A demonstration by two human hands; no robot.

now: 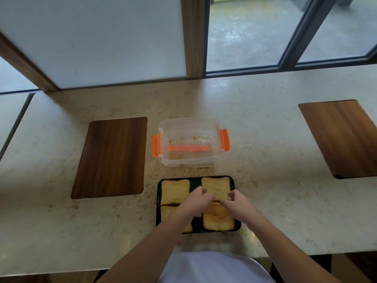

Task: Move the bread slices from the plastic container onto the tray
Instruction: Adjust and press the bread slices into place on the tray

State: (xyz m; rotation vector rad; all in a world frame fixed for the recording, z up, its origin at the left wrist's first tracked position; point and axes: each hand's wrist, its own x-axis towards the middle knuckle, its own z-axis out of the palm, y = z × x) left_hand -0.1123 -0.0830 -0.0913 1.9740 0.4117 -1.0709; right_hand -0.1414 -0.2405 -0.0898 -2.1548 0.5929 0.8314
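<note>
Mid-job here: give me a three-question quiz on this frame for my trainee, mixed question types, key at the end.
1. True or false: the plastic container still holds bread slices.
2. Multiple choice: both hands are at which slice on the tray? A) far left slice B) far right slice C) near right slice
3. Fill in: the container's side latches are coloured ____.

Key:
1. False; only crumbs and an orange strip show inside.
2. B; the left hand and right hand are at its near edge.
3. Orange.
</note>
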